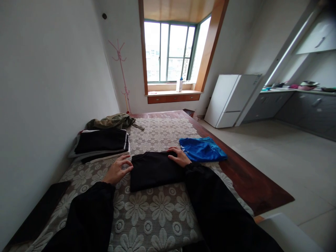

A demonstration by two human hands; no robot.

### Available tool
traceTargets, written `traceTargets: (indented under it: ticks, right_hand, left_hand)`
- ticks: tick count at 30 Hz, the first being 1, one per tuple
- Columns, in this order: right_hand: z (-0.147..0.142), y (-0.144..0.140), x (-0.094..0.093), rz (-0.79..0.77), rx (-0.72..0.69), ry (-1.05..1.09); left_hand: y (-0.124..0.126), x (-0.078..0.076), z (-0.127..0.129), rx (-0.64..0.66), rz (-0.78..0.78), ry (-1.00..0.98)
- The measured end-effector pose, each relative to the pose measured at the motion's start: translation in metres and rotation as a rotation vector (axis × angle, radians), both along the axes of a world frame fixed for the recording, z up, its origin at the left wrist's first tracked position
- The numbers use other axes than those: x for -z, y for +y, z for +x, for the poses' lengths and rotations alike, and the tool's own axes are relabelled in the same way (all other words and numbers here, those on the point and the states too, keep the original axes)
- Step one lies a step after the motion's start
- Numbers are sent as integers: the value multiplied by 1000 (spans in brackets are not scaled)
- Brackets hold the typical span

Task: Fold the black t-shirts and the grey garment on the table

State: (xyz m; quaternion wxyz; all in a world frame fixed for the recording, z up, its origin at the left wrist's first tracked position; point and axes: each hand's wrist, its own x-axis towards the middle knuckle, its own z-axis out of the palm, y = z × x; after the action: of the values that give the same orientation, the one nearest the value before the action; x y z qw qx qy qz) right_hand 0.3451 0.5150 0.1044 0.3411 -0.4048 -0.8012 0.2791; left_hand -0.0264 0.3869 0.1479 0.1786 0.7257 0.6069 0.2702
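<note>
A folded black garment (157, 169) lies flat in front of me on the lace tablecloth, its kind not clear from the folds. At its left edge is my left hand (119, 169), fingers curved and apart, with the thumb and index fingertips close beside the cloth. My right hand (180, 157) rests on the garment's far right part, thumb and fingers spread over the fabric. To the right of that hand lies a folded blue garment (202, 149) with a small white print. On the left sits a stack of folded clothes (101, 141), black on top with grey and white layers beneath.
An olive-green cloth item with a strap (112, 121) lies behind the stack, near the wall. The flowered lace tablecloth (161, 206) covers most of a reddish-brown table (252, 185). Beyond stand a pink coat rack (121, 70) and a white fridge (228, 99).
</note>
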Motion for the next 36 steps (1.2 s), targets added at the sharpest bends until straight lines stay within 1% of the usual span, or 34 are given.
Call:
traceTargets:
  ticks: [8, 14, 18, 24, 30, 33, 36]
  right_hand:
    - [-1, 0, 0, 8, 7, 5]
    - [-1, 0, 0, 5, 4, 2]
    - [-1, -1, 0, 2, 7, 5]
    - [-1, -1, 0, 3, 12, 7]
    - [-1, -1, 0, 11, 8, 6]
    - [-1, 0, 0, 13, 4, 10]
    - [-1, 0, 0, 12, 0, 8]
  left_hand:
    - [3, 6, 5, -76, 56, -9]
    - [3, 7, 5, -88, 75, 1]
    - [5, 8, 4, -90, 62, -13]
    - [8, 12, -1, -71, 22, -23]
    - [8, 13, -2, -62, 14, -3]
    - [6, 11, -4, -31, 8, 26]
    - [2, 4, -4, 28, 3, 50]
